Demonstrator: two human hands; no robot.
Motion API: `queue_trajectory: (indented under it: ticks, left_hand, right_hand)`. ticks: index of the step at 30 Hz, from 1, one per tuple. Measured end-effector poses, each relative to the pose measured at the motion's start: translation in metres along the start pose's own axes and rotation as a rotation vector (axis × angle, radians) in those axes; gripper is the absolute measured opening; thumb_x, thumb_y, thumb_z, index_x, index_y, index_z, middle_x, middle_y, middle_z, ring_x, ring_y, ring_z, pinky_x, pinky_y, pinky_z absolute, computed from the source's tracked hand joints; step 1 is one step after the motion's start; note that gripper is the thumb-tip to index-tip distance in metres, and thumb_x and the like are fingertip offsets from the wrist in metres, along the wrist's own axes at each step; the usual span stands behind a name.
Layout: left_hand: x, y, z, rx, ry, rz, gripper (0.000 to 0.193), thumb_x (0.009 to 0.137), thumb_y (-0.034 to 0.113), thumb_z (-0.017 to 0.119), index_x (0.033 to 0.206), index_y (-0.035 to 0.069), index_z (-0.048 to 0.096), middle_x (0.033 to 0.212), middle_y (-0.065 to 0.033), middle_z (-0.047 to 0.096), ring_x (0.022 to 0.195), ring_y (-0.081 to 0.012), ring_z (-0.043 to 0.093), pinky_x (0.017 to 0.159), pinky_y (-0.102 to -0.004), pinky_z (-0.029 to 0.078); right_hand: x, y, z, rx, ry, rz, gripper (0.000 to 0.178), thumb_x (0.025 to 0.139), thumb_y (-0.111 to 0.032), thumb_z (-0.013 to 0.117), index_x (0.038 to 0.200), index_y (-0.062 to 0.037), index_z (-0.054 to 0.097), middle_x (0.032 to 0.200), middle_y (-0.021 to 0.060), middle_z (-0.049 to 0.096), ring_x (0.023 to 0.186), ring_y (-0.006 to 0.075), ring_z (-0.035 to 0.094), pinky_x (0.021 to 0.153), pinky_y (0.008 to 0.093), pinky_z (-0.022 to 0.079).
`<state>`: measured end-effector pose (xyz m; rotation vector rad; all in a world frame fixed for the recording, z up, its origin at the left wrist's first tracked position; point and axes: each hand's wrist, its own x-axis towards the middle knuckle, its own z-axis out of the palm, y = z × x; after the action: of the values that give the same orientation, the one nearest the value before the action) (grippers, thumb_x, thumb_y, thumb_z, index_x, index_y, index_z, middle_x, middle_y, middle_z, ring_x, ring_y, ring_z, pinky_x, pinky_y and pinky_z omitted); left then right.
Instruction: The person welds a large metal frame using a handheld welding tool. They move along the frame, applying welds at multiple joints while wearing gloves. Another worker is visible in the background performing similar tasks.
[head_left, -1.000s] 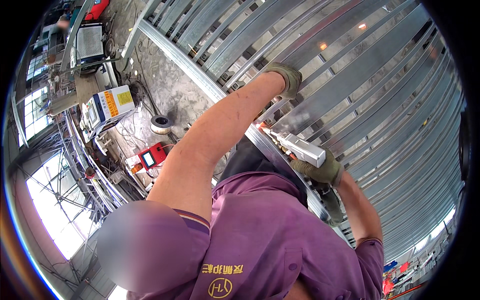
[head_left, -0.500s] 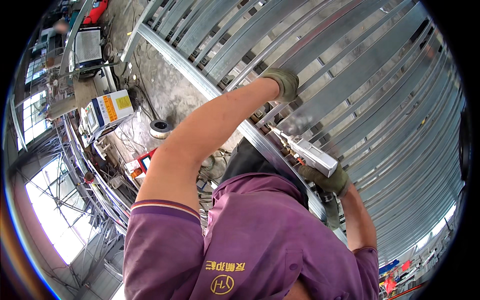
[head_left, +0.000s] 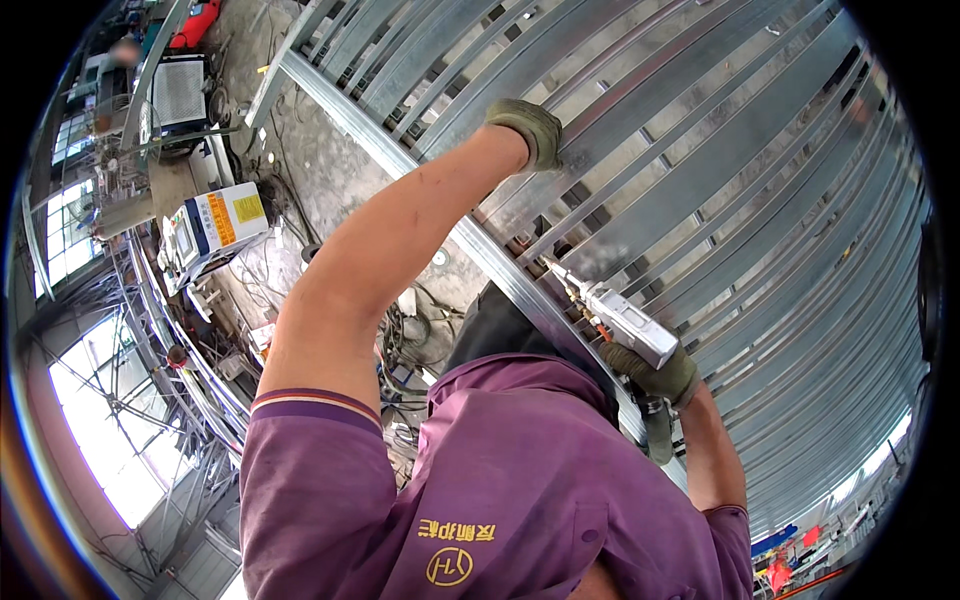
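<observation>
The gloved left hand (head_left: 528,130) lies over the metal slats (head_left: 690,187), perhaps gripping one, its fingertips being hard to make out. The gloved right hand (head_left: 655,374) holds a pale boxy tool (head_left: 632,325), tip near the long rail (head_left: 490,252).

The boxy silver tool (head_left: 628,325) slants — over grey slats (head_left: 684,188).

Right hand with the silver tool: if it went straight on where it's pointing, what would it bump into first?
The silver tool in the right hand would probably bump the thin metal bar where it meets the long rail, though depth is unclear.
</observation>
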<state>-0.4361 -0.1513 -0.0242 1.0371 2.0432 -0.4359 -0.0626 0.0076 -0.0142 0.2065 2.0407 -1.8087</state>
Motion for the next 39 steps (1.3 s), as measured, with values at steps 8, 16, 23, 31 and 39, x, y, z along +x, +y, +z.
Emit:
queue_trajectory:
  ticks: [8,16,23,31,39]
  left_hand:
    - [0.015,-0.009,0.018,-0.024,0.003,0.039,0.064,0.101,0.064,0.067,0.139,0.013,0.077,0.136,-0.0152,0.077,0.126,-0.0368,0.073,0.108,-0.0492,0.057]
    - [0.008,-0.011,0.015,-0.096,0.009,0.000,0.061,0.097,0.065,0.072,0.127,0.013,0.083,0.128,-0.0133,0.080,0.122,-0.0357,0.075,0.106,-0.0483,0.058]
    - [0.016,-0.013,0.007,-0.118,-0.049,0.002,0.060,0.092,0.063,0.077,0.126,0.013,0.084,0.121,-0.0123,0.082,0.114,-0.0347,0.077,0.101,-0.0476,0.059]
    - [0.009,-0.010,0.002,-0.158,-0.031,0.001,0.058,0.094,0.061,0.075,0.120,0.011,0.084,0.109,-0.0120,0.084,0.108,-0.0316,0.080,0.099,-0.0466,0.060]
    - [0.009,-0.015,0.008,-0.145,-0.009,0.009,0.060,0.095,0.063,0.075,0.122,0.010,0.084,0.113,-0.0133,0.084,0.111,-0.0328,0.079,0.102,-0.0478,0.060]
  right_hand:
    - [0.001,-0.003,-0.001,0.051,-0.030,0.123,0.045,0.099,-0.032,0.088,0.134,-0.0065,0.076,0.105,0.0131,0.082,0.089,0.0285,0.076,0.081,0.0387,0.060]
    - [0.015,-0.028,-0.013,0.107,-0.061,0.078,0.050,0.099,-0.029,0.088,0.140,-0.0047,0.073,0.120,0.0125,0.081,0.107,0.0234,0.075,0.095,0.0367,0.060]
    - [0.080,-0.064,-0.014,0.098,-0.183,0.219,0.051,0.099,-0.023,0.088,0.144,-0.0057,0.071,0.117,0.0069,0.081,0.102,0.0149,0.070,0.092,0.0341,0.059]
    - [0.128,-0.038,0.017,0.190,-0.196,0.125,0.059,0.101,-0.025,0.087,0.153,-0.0101,0.065,0.119,0.0027,0.081,0.091,0.0081,0.068,0.077,0.0292,0.060]
    - [0.138,-0.046,0.019,0.070,-0.249,0.201,0.055,0.100,-0.030,0.087,0.147,-0.0086,0.069,0.117,0.0050,0.081,0.089,0.0099,0.070,0.076,0.0295,0.060]
